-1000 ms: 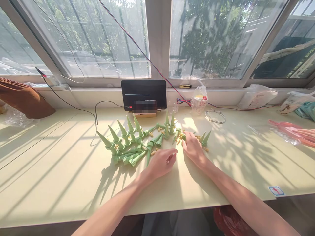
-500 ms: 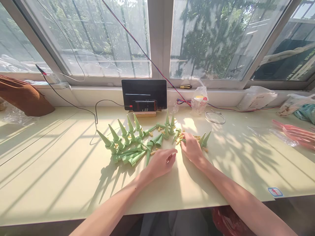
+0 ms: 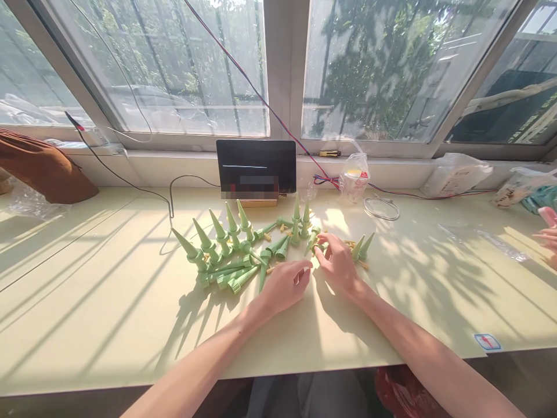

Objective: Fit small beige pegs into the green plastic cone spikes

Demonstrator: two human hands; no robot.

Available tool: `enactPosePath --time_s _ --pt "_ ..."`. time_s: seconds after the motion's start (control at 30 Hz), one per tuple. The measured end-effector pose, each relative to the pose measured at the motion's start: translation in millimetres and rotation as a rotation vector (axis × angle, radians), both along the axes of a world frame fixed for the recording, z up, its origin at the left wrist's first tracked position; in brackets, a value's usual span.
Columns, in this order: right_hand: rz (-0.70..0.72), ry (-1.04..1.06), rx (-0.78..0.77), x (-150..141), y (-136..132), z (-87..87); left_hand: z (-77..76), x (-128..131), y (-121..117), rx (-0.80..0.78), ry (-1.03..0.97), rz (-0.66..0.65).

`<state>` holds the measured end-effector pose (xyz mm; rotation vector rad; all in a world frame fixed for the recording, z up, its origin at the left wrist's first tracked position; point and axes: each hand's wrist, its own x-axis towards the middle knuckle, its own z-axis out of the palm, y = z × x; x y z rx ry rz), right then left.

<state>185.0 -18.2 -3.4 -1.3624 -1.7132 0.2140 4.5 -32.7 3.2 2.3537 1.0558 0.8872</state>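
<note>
Several green cone-shaped plastic spikes [image 3: 226,255] lie and stand in a fan on the pale yellow table [image 3: 108,302], mixed with small tan pieces [image 3: 348,245]. My left hand [image 3: 285,284] rests on the table just right of the fan, fingers curled loosely, nothing visible in it. My right hand [image 3: 337,264] lies over the small pile of spikes and tan pieces, with thumb and forefinger pinched on a small green piece [image 3: 321,246]. Two spikes [image 3: 362,247] lean just right of that hand.
A dark tablet [image 3: 256,167] stands on a wooden holder at the back, with cables, a clear bag [image 3: 353,174] and a wire coil [image 3: 382,207] near the window sill. A brown object [image 3: 43,171] sits far left. Another person's hand [image 3: 547,235] shows at the right edge.
My right hand has drawn back slightly toward me and pinched a small green piece from the pile. The pink object at the far right has moved out of view.
</note>
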Motion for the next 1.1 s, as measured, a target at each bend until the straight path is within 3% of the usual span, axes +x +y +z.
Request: enactPosePath --time_s 0.37,0.57,0.63,0.83,1.1 --pt "0.255 0.259 0.076 -7 -11 8.0 7.1 1 0 -0.202 -0.164 0.033" --pt "0.345 0.267 0.152 -16 -15 5.2 7.3 -1 2 -0.623 -0.486 0.035" --pt "0.370 0.253 0.143 -19 -16 3.5 9.2 -2 4 -0.695 -0.536 0.015" --pt "0.498 0.268 0.070 -20 -16 1.5 16.3 -3 6 -0.710 -0.487 0.030" --pt "0.513 0.234 0.052 -14 -18 6.0 20.6 -2 4 -0.771 -0.472 -0.016"
